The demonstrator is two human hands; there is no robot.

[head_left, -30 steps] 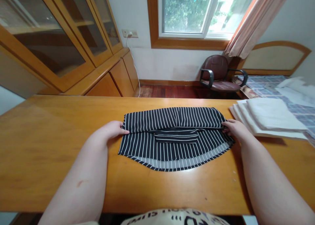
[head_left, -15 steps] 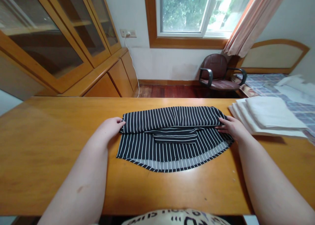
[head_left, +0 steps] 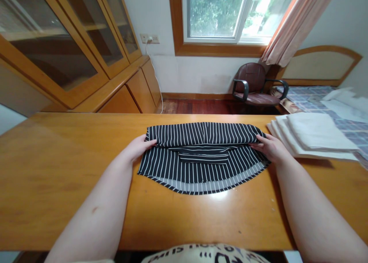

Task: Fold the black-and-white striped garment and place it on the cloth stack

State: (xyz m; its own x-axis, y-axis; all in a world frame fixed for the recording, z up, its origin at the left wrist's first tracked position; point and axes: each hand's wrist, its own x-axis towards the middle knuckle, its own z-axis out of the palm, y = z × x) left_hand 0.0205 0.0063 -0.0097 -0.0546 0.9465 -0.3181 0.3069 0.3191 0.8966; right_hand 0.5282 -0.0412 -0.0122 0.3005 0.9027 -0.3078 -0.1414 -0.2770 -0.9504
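Observation:
A black garment with thin white stripes [head_left: 201, 155] lies folded across the middle of the wooden table [head_left: 57, 171]. Its far part is doubled over toward me, and a curved hem shows at the near edge. My left hand [head_left: 140, 146] pinches the left end of the folded-over layer. My right hand [head_left: 268, 147] grips the right end of the same layer, fingers tucked under the fold.
A stack of folded white cloths [head_left: 313, 136] sits on the table's right end. Beyond the table stand a brown office chair [head_left: 255, 84], a bed [head_left: 339, 106] at right and glass-door wooden cabinets [head_left: 71, 44] at left. A window [head_left: 227, 13] faces me.
Both hands have slid inward and slightly away from me along the fold. The garment has shifted a little farther from me and its top layer is drawn tighter.

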